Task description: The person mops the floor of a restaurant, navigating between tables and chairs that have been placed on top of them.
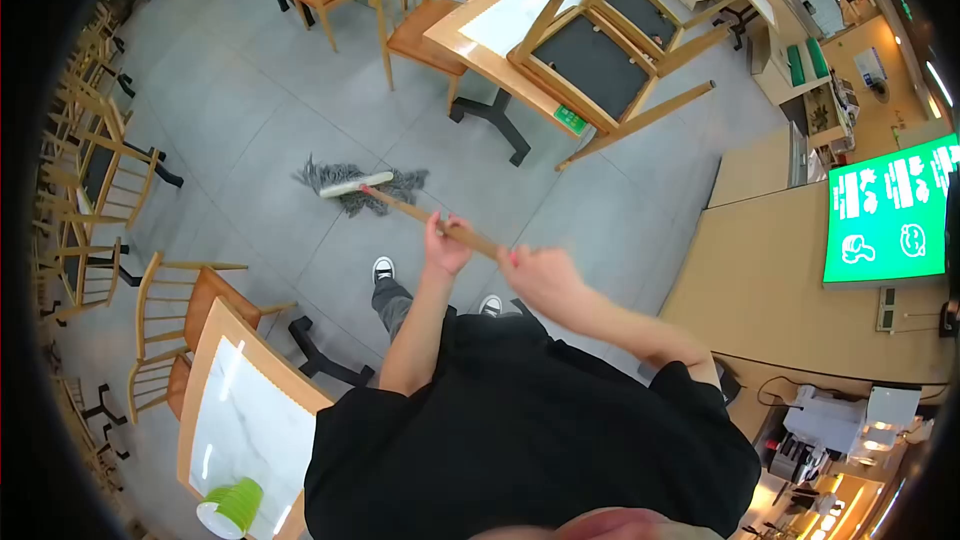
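A mop [357, 184] with grey strands and a pale head bar lies against the tiled floor ahead of me. Its wooden handle slants from the head back toward my body. My left hand [449, 244] is closed around the lower part of the handle. Farther up the handle, closer to my chest, my right hand [545, 281] grips it too, with slight motion blur. The upper end of the handle is hidden behind the right hand and arm.
Ahead stands a table [462, 37] with upturned chairs [592, 62] on it and a black foot [495, 120] below. Behind on the left, another table [250, 390] carries green cups [238, 508]. A wooden counter [740, 280] with a green screen [890, 210] runs along the right.
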The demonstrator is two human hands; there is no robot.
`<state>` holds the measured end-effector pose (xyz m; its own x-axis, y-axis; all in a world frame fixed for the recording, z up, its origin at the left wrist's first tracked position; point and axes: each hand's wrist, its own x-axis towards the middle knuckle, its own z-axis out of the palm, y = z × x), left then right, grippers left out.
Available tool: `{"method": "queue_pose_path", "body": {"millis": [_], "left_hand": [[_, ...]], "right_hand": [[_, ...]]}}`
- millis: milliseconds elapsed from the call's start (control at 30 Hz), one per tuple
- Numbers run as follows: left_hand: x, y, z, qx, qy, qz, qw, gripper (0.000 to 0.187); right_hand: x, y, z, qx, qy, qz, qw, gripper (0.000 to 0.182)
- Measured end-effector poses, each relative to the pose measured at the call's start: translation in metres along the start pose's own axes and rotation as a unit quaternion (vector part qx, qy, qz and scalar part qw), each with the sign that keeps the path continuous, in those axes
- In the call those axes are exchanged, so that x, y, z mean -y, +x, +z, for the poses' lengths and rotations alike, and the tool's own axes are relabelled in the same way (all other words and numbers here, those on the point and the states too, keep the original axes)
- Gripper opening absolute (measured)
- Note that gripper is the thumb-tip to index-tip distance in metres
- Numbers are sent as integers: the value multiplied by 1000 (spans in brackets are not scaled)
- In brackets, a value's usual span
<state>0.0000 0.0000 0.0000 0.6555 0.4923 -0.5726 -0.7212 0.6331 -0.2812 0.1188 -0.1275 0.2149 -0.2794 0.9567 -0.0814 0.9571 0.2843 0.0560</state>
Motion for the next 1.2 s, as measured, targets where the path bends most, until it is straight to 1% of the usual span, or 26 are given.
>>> {"method": "queue_pose_path", "body": {"millis": [67,100,167,200,267,300,367,400,467,567,633,667,767,833,867,900,933,967,1000,1033,1067,1100,1133,1167,1200], "left_hand": [[-49,14,-17,-61,-67,-1,996,25],[80,26,-86,-99,-140,-55,984,26],[31,44,-92,-115,-92,-30,989,27],[7,32,-100,-129,-74,-1,989,27],[-7,43,-104,-132,-52,24,990,27],[-18,46,-106,-121,-49,23,991,27],[-48,53,-108,-94,-45,21,994,26],[-67,57,-106,-92,-43,38,994,27],[-115,60,-98,-92,-39,75,992,30],[-202,80,-82,-69,-33,124,989,23],[-266,91,-65,-67,29,179,981,20],[-302,95,-55,-84,36,190,977,20],[-396,98,-21,-126,65,212,967,25],[-418,80,4,-111,65,238,963,29],[-421,72,11,-103,44,221,969,30],[-417,65,19,-90,25,206,974,31],[-399,60,21,-79,17,211,974,30],[-373,56,21,-66,10,214,974,30],[-344,53,15,-62,-5,186,981,28],[-300,49,10,-80,81,238,965,27],[-263,47,5,-109,69,209,969,27],[-220,34,5,-118,27,180,976,26],[-185,36,-14,-80,14,143,986,25],[-146,22,-18,-78,-13,123,989,25],[-108,20,-26,-105,-30,103,989,25]], "right_hand": [[30,14,34,-50,13,-8,999,36],[0,-78,27,57,-8,0,998,35],[16,-54,58,37,25,29,999,34],[36,-46,67,67,84,57,993,39],[40,-32,77,73,96,66,990,39],[42,-23,81,76,101,72,989,39],[58,4,93,84,70,70,992,38],[68,21,100,88,54,68,992,38],[82,65,117,43,39,23,998,36],[111,149,152,-12,40,-15,999,36],[128,216,171,-50,12,-44,998,33],[140,251,177,-73,-13,-61,995,30],[175,335,160,-82,-34,-74,993,19],[197,365,147,-102,-33,-60,992,15],[202,364,134,-72,-1,-49,996,14],[198,360,115,-47,31,-37,998,13],[188,353,99,-23,62,-26,997,13],[177,338,87,28,124,22,992,15],[161,315,76,80,183,69,977,18],[143,287,60,138,198,77,967,24],[122,254,53,153,218,74,961,24],[93,219,75,136,283,15,949,29],[74,183,67,161,347,47,923,35],[59,150,55,185,409,79,890,41],[44,115,44,225,424,120,869,45]]}}
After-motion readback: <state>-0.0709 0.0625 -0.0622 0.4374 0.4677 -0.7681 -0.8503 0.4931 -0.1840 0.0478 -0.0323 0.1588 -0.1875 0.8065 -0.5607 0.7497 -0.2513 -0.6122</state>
